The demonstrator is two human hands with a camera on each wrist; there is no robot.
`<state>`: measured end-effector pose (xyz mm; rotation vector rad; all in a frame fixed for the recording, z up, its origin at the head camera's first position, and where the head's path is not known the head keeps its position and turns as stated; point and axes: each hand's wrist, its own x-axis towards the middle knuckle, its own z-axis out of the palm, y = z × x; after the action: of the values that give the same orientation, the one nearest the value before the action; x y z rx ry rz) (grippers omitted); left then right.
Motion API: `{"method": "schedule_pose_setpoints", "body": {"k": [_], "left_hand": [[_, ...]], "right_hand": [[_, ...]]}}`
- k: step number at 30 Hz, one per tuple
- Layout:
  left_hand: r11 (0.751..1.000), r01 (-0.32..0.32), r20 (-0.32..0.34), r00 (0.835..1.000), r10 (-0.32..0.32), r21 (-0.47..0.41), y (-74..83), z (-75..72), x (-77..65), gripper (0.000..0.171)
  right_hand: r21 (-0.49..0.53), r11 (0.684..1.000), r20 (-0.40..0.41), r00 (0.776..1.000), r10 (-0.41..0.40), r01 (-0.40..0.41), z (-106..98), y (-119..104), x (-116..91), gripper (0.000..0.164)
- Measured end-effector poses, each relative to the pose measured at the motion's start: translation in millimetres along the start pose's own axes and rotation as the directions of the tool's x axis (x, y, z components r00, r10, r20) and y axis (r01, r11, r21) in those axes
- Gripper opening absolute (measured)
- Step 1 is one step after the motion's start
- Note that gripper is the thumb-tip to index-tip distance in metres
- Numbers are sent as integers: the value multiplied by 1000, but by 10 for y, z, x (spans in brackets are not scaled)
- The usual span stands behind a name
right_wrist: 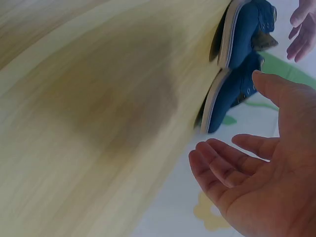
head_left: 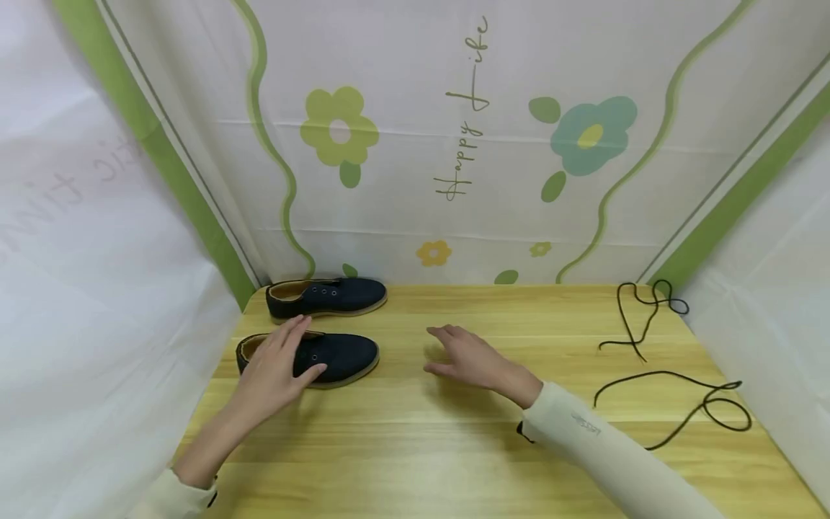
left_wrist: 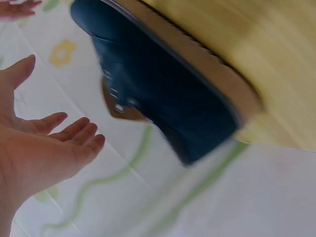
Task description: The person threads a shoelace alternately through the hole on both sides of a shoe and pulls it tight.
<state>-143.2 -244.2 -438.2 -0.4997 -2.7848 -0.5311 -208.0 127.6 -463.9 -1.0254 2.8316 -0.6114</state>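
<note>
Left hand [head_left: 271,371] hovers, fingers spread, over nearer low dark-blue tan-soled shoe [head_left: 346,355], holds nothing; matching farther shoe [head_left: 355,294] behind, both on yellow wood-grain counter [head_left: 389,450]. Right hand [head_left: 472,358] empty, fingers loosely extended, right of shoes.

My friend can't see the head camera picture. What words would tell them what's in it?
A person's left hand hovers over the nearer of two dark-blue shoes on the left of a wooden table. The right hand hangs empty above the table's middle. Two black shoelaces lie loose on the right.
</note>
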Motion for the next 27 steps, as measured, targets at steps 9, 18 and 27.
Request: {"method": "schedule_pose_setpoints", "body": {"k": [9,18,27], "left_hand": [[990,111,-25,993,-114,-86,-456,-96,-240,111],[955,222,99,974,-206,-196,-816,-72,-335,130],[902,370,264,914,-309,-224,-971,-128,-323,124]], "right_hand": [[154,987,75,996,-46,34,240,-124,327,75],[251,968,119,992,-38,7,473,-301,608,80],[304,953,106,994,-31,-3,623,-434,785,77]]}}
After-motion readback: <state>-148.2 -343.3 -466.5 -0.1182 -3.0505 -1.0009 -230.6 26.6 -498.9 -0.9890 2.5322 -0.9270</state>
